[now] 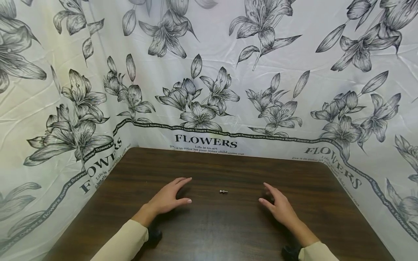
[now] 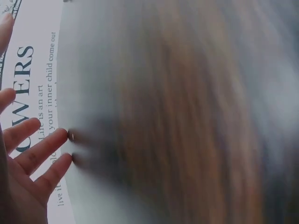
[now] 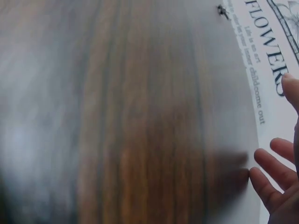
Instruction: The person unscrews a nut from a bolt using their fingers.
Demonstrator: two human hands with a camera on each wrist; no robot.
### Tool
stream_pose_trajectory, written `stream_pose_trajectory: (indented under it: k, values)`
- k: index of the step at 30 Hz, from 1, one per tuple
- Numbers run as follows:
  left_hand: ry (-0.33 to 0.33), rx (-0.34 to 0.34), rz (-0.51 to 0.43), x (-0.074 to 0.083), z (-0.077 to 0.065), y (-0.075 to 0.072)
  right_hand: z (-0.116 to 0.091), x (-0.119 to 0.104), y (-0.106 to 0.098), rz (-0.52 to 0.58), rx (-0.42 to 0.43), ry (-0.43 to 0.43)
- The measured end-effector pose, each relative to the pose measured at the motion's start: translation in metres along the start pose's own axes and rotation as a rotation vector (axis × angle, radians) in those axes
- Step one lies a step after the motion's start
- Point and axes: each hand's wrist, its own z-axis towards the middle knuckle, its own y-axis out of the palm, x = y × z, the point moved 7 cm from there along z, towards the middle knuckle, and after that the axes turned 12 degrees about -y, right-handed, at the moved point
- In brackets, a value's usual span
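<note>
- white cloth [image 1: 212, 34] printed with grey and black lilies surrounds the dark wood-grain tabletop [image 1: 222, 224].
- a black band [image 1: 228, 134] on the cloth repeats "flowers" in pale letters; beneath it, large lettering [image 1: 206, 141] reads "flowers", with "life is an art" and "let your inner child come out" smaller below.
- one small metal bolt [image 1: 223, 191] lies on its side on the tabletop, between the hands and apart from both.
- its long axis runs left to right in the head view, thicker end left, thin end right.
- left hand [image 1: 168, 197]: fingers extended, empty, thumb held away.
- right hand [image 1: 281, 207]: fingers loosely extended, also empty, thumb apart.
</note>
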Motion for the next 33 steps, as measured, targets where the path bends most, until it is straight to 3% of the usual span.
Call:
stream_pose_trajectory:
  k: [5,17,25,28,33]
  values:
    - [-0.001,-0.003,-0.058,0.005,0.003,0.008,0.003,-0.002,0.009,0.044,-0.039,0.030]
    - [-0.017,-0.027,-0.078,0.022,0.014,0.019,0.015,-0.014,0.024,0.078,-0.068,0.036]
    - [-0.040,-0.192,-0.275,0.038,0.031,0.031,0.022,-0.022,0.038,0.105,-0.081,0.043]
    - [-0.056,-0.215,-0.298,0.042,0.036,0.035,0.027,-0.027,0.044,0.123,-0.075,0.036]
    - [-0.059,-0.193,-0.315,0.047,0.041,0.040,0.033,-0.035,0.051,0.155,-0.072,0.032]
